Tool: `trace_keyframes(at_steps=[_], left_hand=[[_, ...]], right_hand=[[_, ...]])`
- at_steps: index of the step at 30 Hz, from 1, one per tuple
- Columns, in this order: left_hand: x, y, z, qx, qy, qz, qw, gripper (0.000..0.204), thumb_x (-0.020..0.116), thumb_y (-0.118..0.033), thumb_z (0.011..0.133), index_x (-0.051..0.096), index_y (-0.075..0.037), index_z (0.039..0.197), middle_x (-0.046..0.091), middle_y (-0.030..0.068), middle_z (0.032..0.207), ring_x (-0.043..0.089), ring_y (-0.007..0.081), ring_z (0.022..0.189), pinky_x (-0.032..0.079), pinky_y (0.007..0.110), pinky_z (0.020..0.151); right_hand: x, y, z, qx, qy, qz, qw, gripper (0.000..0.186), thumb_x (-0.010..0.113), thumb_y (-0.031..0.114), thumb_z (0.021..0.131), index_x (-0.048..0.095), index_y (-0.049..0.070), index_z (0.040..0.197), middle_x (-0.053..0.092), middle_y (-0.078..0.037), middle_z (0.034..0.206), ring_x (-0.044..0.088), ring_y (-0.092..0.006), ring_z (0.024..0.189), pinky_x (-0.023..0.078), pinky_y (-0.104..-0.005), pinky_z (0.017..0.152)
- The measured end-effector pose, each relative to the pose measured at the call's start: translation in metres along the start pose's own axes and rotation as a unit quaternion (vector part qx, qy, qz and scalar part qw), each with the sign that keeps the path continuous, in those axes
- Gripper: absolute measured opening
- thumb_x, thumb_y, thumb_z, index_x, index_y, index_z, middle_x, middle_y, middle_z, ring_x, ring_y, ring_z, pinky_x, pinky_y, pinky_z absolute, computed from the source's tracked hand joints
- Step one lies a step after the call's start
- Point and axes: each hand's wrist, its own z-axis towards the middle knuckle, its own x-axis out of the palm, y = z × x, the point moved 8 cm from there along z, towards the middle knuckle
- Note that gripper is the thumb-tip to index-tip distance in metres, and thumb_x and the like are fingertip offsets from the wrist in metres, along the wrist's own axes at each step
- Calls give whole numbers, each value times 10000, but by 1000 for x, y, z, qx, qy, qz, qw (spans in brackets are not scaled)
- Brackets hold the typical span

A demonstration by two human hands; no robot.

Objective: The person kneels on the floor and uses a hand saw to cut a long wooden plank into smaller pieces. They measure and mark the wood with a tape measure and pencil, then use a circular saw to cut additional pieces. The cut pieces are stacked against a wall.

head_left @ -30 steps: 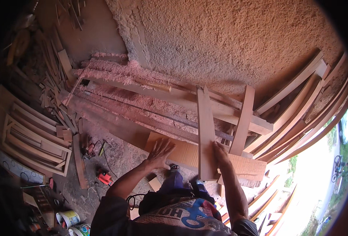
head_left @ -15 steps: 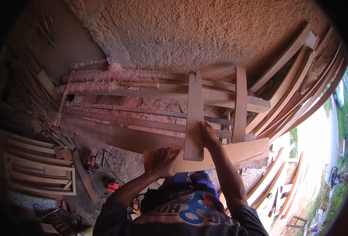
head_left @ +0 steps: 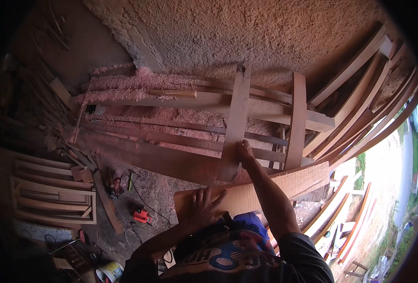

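My left hand (head_left: 203,206) grips the wide, pale, rough-sawn board (head_left: 284,181) near its left end, close in front of my body. My right hand (head_left: 245,151) is closed on the edge of an upright-lying narrow board (head_left: 236,113) that crosses a rack of long beams (head_left: 275,111). A second cross board (head_left: 295,118) lies to its right. Fluffy pink shavings (head_left: 119,82) coat the left part of the beams, and a dark dusty plank (head_left: 147,155) runs along their near side.
Curved timbers (head_left: 355,104) lean on the rough wall (head_left: 228,28) at the right. At the lower left are framed pieces (head_left: 53,207), loose offcuts (head_left: 76,160), a red-orange tool (head_left: 142,216) with cords and a white bucket (head_left: 109,270). A bright outdoor path (head_left: 393,179) shows at the right.
The wide board has come nearer my body with my left hand on it, separating from the dark plank. My right hand and the narrow board have shifted away from me, toward the wall.
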Motion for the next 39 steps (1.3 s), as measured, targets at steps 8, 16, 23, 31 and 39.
trace_keyframes(at_steps=[8,16,23,31,39], left_hand=[[14,49,44,-4,109,4,994,1137,871,-562,705,327,-274,1661,353,275,1480,343,500,1369,306,657,1111],[28,77,111,63,137,14,988,1215,940,-372,580,355,-275,1640,316,278,1529,327,526,1398,308,654,1148],[41,90,128,93,129,-8,987,1263,953,-430,550,342,-294,1647,354,268,1504,354,520,1384,317,653,1142],[34,62,187,88,146,37,985,1318,949,-491,540,294,-313,1669,329,251,1536,348,504,1419,326,643,1170],[58,58,223,96,126,3,987,1353,953,-373,557,216,-354,1691,324,264,1549,337,517,1411,310,630,1186]], right_hand=[[-56,97,-122,-370,-33,-405,836,416,637,202,1008,632,38,1390,668,-225,1303,662,-440,1147,535,-503,992],[-369,-1,-254,-210,-606,-45,766,730,716,221,1000,356,60,1614,427,-252,1548,503,-401,1372,418,-526,1153],[-370,-69,-184,-104,-276,421,858,1011,713,645,935,275,78,1649,341,-222,1662,388,-395,1508,350,-524,1226],[-426,-18,-173,-150,-310,363,866,890,669,596,992,310,79,1622,507,-283,1506,527,-414,1391,386,-546,1198],[-440,-33,-159,-17,-332,265,905,827,610,661,1002,375,113,1575,609,-177,1367,644,-372,1190,503,-541,1032]])
